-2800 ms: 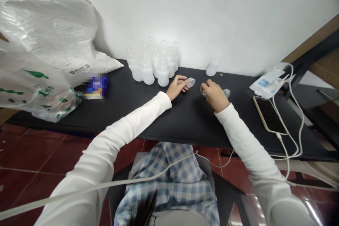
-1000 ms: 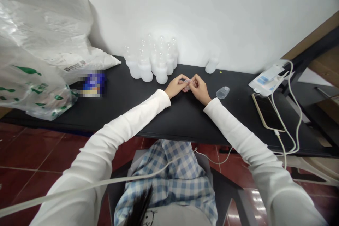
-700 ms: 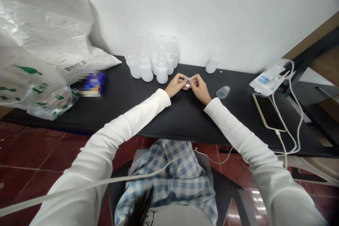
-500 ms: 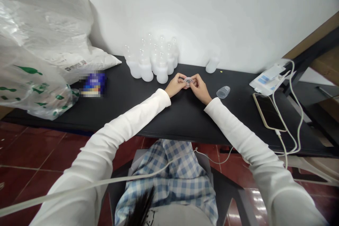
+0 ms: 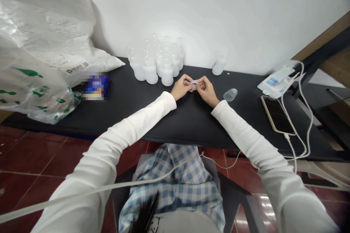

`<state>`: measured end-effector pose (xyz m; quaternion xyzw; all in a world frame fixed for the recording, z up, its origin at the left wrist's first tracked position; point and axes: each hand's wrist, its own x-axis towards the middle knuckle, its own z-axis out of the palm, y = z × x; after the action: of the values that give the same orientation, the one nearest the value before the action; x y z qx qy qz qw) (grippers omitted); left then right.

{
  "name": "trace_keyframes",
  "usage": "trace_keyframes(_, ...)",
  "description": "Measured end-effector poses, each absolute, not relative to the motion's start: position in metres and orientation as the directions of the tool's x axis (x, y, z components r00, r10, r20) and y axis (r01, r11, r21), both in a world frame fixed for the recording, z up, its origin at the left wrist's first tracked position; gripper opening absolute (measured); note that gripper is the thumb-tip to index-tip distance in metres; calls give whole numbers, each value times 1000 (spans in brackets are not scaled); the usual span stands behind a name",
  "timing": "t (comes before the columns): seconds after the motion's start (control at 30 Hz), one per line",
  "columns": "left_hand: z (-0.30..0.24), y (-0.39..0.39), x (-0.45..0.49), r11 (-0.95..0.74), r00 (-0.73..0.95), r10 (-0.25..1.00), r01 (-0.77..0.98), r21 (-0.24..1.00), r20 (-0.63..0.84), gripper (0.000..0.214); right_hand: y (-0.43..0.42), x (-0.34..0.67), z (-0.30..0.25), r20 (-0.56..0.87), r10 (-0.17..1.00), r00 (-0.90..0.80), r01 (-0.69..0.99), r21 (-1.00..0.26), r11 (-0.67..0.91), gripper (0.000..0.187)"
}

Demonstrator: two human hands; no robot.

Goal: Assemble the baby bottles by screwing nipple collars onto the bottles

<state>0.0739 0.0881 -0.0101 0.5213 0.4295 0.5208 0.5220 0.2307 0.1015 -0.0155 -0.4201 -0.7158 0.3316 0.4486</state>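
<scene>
Cap (image 5: pixel 230 95), clear and tapered, is lying on the black worktop (image 5: pixel 186 125) near the right grip (image 5: pixel 207 92). That grip and the left grip (image 5: pixel 181 88) are pinching 1 small round piece (image 5: pixel 194 82) from opposite sides, nearly closed around it. The piece is sitting between them, looking clear with a pale rim. Farther back, white bottles (image 5: pixel 167 75) are standing clustered.
</scene>
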Motion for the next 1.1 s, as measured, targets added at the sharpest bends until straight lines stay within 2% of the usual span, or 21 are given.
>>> trace_keyframes(0.27, -10, 86, 76, -101, 19, 995, -54, 993, 102, 26, 94, 228, -10, 362, 905, -225, 340, -841, 421, 25)
trace_keyframes(0.43, -11, 87, 73, -91, 86, 992, -43, 995, 95, 25, 95, 229, -11, 322, 920, -224, 356, -851, 385, 26)
trace_keyframes(0.67, -18, 94, 70, -98, 154, 980, -159, 982, 123, 31, 101, 230, -18, 342, 902, -262, 271, -871, 409, 42)
trace_keyframes(0.87, -16, 91, 69, -112, 229, 963, -136, 984, 142, 26, 108, 232, -25, 328, 910, -255, 130, -921, 368, 50)
trace_keyframes(1.1, -12, 88, 73, -88, 201, 974, -82, 993, 103, 23, 107, 230, -25, 349, 904, -246, 124, -914, 386, 42)
